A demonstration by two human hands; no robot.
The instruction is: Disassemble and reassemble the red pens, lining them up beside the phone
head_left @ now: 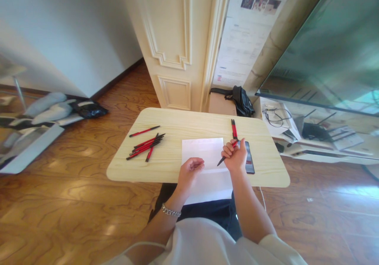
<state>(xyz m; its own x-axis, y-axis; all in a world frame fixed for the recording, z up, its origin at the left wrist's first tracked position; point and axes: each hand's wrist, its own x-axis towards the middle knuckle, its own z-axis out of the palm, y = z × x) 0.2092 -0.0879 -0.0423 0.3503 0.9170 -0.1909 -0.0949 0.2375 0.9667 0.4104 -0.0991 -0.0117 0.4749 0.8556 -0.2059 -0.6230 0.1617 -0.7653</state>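
Note:
A white sheet of paper [207,154] lies on a small light wooden table [166,166] and hangs over its near edge. My right hand [236,154] is closed around a red and black pen [222,160], tip pointing down-left over the paper's right edge. My left hand [189,172] rests on the paper's left side with the fingers curled in; nothing shows in them. A bracelet sits on that wrist. Several red pens [145,144] lie in a loose pile on the table's left part. Two more pens [233,129] lie near the far right.
A dark phone [249,160] lies flat on the table just right of my right hand. Behind the table stand a cream door [174,40], a black bag [241,99] and a low shelf with cables [278,117]. Wooden floor surrounds the table; clutter lies at the far left.

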